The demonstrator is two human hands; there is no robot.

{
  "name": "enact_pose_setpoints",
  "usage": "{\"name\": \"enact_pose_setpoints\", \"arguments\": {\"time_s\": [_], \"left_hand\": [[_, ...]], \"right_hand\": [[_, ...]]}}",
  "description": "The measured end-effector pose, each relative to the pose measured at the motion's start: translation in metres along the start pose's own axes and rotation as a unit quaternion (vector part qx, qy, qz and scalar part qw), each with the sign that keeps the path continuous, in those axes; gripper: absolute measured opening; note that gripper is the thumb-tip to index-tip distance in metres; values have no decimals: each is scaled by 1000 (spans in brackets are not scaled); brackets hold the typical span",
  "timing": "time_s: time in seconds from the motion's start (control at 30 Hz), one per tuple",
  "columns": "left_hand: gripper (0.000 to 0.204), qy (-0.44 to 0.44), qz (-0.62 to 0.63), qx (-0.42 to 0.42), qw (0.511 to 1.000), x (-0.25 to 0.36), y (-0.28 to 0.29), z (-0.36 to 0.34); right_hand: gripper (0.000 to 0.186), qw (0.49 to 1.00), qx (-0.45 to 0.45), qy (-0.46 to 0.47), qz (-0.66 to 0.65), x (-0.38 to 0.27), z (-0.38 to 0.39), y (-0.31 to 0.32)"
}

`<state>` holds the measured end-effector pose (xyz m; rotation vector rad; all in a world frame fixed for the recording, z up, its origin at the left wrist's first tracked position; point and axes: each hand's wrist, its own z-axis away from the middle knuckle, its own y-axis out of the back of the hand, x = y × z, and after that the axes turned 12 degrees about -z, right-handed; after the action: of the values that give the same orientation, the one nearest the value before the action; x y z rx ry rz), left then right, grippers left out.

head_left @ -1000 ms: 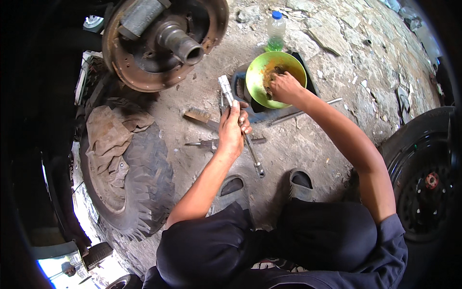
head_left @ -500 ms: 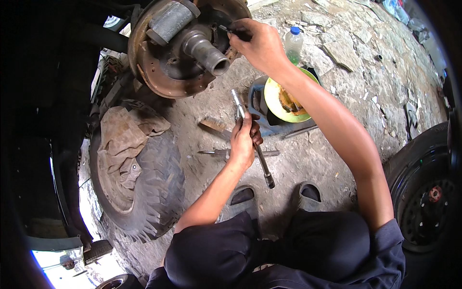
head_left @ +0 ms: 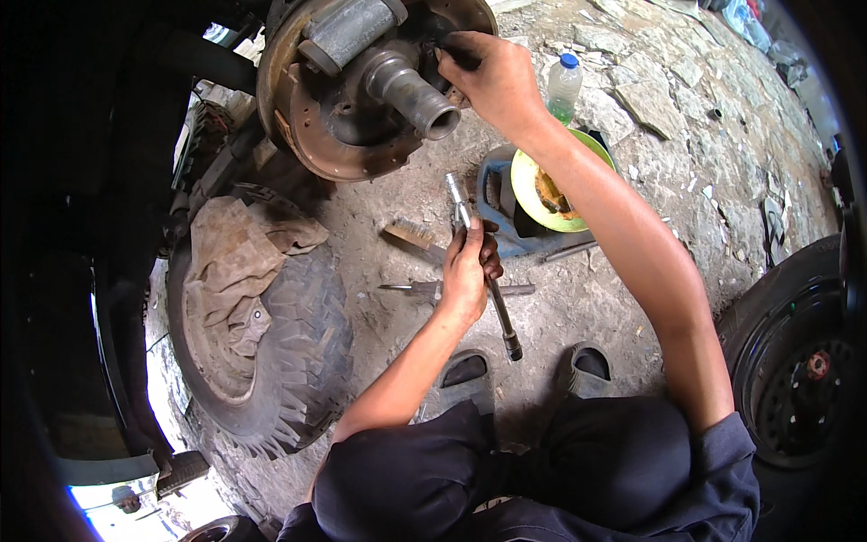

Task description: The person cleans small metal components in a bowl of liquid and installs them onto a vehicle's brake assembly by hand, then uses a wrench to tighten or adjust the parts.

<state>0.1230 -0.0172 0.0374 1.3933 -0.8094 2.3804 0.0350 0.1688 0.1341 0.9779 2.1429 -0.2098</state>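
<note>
My left hand (head_left: 467,271) is closed around a socket wrench (head_left: 501,316), a long metal bar with a shiny upper end pointing toward the hub. Up at the rusty brake backing plate (head_left: 312,144), my right hand (head_left: 495,79) has its fingers pinched together against the plate's right side. Whatever those fingertips hold, if anything, is hidden. A bare metal spindle (head_left: 411,98) sticks out of the plate's middle toward me. Above it sits a grey cylindrical part (head_left: 354,36) fixed to the plate.
A yellow-green bowl (head_left: 524,194) with brown grease rests on a blue-grey tray (head_left: 519,244), beside a blue-capped bottle (head_left: 565,86). A wire brush (head_left: 411,233) and a screwdriver (head_left: 420,288) lie on the ground. Cloth (head_left: 230,257) drapes a knobbly tyre (head_left: 307,334); another wheel (head_left: 795,361) stands right.
The whole view has shifted slightly, moving the scene a little to the right. My right hand stays at the backing plate, its fingertips now further hidden; my left keeps hold of the socket wrench.
</note>
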Motion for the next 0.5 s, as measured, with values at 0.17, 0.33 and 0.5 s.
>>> {"name": "enact_pose_setpoints", "arguments": {"time_s": [0.17,0.33,0.5], "left_hand": [[38,5,1,-9,1000,-1,2,-1],[37,12,3,-4,1000,0,5,1],[36,18,15,1,1000,0,10,2]], "right_hand": [[29,998,-14,67,18,5,0,2],[31,993,-26,113,5,9,2,-1],[32,997,-6,83,7,6,5,-4]]}}
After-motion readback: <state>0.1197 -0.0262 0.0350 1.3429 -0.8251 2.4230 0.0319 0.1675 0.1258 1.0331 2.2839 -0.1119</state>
